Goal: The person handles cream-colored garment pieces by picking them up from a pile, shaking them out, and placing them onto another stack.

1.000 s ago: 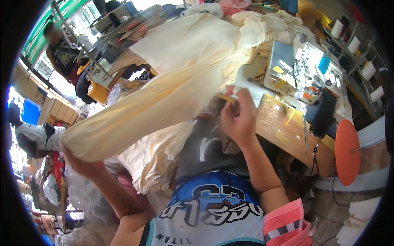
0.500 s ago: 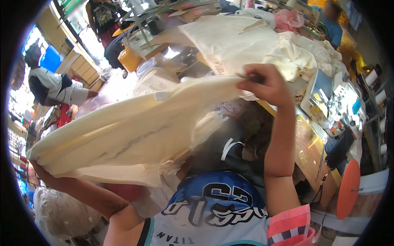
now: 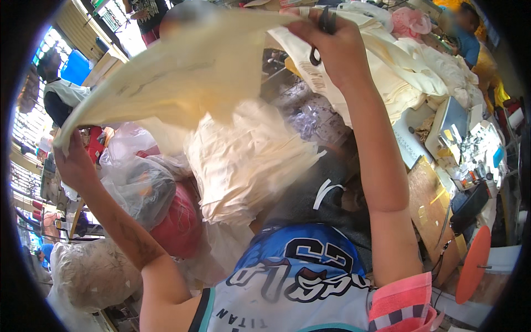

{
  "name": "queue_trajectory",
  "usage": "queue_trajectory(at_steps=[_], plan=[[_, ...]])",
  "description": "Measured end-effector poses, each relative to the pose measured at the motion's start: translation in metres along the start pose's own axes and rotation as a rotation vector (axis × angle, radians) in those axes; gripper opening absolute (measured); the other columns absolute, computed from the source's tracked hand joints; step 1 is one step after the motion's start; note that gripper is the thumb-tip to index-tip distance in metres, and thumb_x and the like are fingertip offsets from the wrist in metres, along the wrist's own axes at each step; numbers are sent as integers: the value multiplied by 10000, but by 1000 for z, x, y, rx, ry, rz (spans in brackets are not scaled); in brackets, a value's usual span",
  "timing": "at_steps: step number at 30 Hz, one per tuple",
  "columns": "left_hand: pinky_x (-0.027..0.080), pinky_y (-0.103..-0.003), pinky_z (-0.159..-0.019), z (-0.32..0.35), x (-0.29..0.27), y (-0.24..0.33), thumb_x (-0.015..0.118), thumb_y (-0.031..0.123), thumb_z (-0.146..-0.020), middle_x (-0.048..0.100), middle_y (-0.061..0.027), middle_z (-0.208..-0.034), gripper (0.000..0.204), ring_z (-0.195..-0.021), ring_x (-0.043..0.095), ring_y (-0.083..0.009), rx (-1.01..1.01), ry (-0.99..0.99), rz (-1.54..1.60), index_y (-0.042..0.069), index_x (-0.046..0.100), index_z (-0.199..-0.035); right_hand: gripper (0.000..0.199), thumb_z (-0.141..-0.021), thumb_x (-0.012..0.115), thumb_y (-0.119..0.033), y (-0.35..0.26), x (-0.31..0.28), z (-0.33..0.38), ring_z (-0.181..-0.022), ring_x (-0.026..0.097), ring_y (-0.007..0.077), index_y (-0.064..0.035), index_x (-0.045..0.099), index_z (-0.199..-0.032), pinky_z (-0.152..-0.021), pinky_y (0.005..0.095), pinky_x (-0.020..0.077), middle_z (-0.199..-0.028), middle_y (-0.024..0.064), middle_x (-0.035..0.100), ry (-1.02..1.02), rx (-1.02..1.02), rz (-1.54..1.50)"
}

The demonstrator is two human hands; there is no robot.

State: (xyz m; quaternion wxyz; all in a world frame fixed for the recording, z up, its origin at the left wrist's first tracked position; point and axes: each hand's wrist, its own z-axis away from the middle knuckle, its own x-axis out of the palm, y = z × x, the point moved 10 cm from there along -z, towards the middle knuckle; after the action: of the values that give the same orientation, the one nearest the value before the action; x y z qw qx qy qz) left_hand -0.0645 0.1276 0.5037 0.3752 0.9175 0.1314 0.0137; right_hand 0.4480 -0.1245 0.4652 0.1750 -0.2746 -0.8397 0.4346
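Note:
A cream cloth (image 3: 177,83) with dark marks across it hangs stretched between my raised hands, blurred by motion. My left hand (image 3: 76,166) is closed on its near-left corner. At the upper middle, my right hand (image 3: 338,50) pinches the opposite end. A small black tool (image 3: 327,21) with a ring, perhaps thread snips, also sits in the right hand's fingers. Under the cloth, a heap of folded cream cloth pieces (image 3: 246,160) lies in front of me, close to my lap.
More cream cloth (image 3: 387,69) covers the table at the far right. Clear plastic bags (image 3: 138,182) and a red bundle (image 3: 180,224) lie at left. An orange disc (image 3: 473,264) stands at lower right by a wooden board (image 3: 428,207). Other people are in the background.
Both hands have risen, lifting the cream cloth up and away from me. The heap of cloth beneath it and the bags at left have come into view.

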Motion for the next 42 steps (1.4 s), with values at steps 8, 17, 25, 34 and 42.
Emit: queue_trajectory(at_steps=[8,17,25,34,42], plan=[[521,-310,-625,196,12,-219,675,245,-948,644,-43,-886,219,-752,624,-130,-645,-264,172,35,618,-965,165,-866,660,-69,165,11,127,-815,686,199,-46,725,-1015,-766,319,522,-891,93,733,-251,169,530],[485,-422,-853,334,182,-153,708,202,-865,651,-209,-1066,323,-983,626,-345,-28,-700,-529,-17,599,-1075,374,-723,580,54,201,-18,205,-1080,638,304,-45,686,-1067,-882,390,531,-1236,111,651,-346,56,693],[486,-348,-874,382,410,4,577,213,-990,683,-133,-1109,262,-1008,640,-245,-137,-1107,390,38,630,-1178,254,-924,623,-222,171,-54,212,-891,642,447,15,591,-1011,-758,487,514,-931,279,659,-81,470,759],[417,-222,-640,421,422,18,583,141,-986,633,-14,-725,162,-686,561,-63,-438,-1342,518,3,644,-924,294,-921,656,-262,168,-83,216,-806,608,461,13,553,-913,-668,511,467,-833,257,623,83,362,697],[401,-222,-595,418,409,36,594,115,-966,614,4,-706,144,-646,537,-59,-454,-1349,498,4,634,-884,176,-924,617,-184,140,-47,173,-712,613,360,-47,528,-858,-603,453,490,-781,150,588,9,-64,1061]])
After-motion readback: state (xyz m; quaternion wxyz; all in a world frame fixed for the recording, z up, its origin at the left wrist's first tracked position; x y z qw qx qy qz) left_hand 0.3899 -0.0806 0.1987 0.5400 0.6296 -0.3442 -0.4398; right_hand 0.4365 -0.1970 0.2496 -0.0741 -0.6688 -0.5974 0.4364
